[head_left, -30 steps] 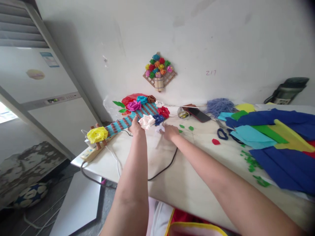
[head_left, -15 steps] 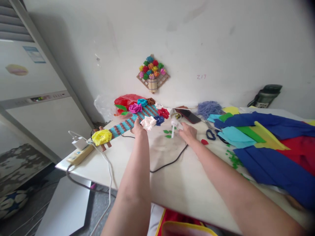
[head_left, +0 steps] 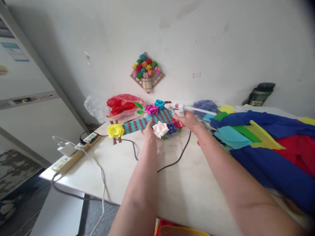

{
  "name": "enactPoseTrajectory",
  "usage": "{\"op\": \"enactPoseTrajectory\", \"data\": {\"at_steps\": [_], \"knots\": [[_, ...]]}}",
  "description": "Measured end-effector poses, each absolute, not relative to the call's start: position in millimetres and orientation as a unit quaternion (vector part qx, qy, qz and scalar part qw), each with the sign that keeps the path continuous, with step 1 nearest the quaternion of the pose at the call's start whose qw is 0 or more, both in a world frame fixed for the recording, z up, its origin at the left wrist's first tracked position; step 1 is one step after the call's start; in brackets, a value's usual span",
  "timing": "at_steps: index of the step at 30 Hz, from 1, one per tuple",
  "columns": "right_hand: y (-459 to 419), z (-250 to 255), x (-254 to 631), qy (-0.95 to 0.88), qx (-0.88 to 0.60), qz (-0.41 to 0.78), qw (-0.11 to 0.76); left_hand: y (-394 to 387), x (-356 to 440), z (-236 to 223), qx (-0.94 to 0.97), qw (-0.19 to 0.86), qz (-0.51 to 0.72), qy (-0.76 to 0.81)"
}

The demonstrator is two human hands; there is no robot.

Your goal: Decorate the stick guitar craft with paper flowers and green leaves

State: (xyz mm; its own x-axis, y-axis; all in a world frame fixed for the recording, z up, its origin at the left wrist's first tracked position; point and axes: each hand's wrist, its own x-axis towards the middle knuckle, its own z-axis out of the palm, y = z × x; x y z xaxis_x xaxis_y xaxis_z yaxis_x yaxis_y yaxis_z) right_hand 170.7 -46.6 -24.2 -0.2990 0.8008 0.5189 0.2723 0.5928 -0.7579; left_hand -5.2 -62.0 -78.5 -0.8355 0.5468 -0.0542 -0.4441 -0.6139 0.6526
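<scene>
My left hand (head_left: 149,128) grips the near edge of a striped blue and brown craft panel (head_left: 142,123), held up off the table. Paper flowers sit on the panel: yellow (head_left: 115,130) at its left end, magenta (head_left: 151,108), teal (head_left: 159,104), white (head_left: 160,128), dark blue and red. My right hand (head_left: 186,118) is closed around a white glue gun (head_left: 180,108), its nozzle pointing left toward the panel's top right flowers. A glue stick pokes out of its back to the right. The gun's black cord (head_left: 176,159) trails over the white table (head_left: 137,177).
A red plastic bag (head_left: 121,104) lies behind the panel. A power strip (head_left: 73,154) with a white charger lies at the table's left edge. Blue, yellow, green and red paper sheets (head_left: 265,144) cover the right side. A flower basket decoration (head_left: 146,70) hangs on the wall.
My right hand picked the glue gun up from the table and brought it to the panel's upper right. My left hand kept hold of the panel, now lifted and level.
</scene>
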Motion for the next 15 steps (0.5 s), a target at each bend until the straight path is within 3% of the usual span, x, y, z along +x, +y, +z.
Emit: {"op": "enactPoseTrajectory", "data": {"at_steps": [7, 15], "knots": [[-56, -9, 167, -0.800, -0.326, 0.345, 0.366, -53, 5, -95, 0.124, 0.277, 0.889, 0.341], [-49, -12, 164, -0.790, -0.348, 0.389, 0.322, -55, 9, -96, 0.112, 0.290, 0.875, 0.371]]}}
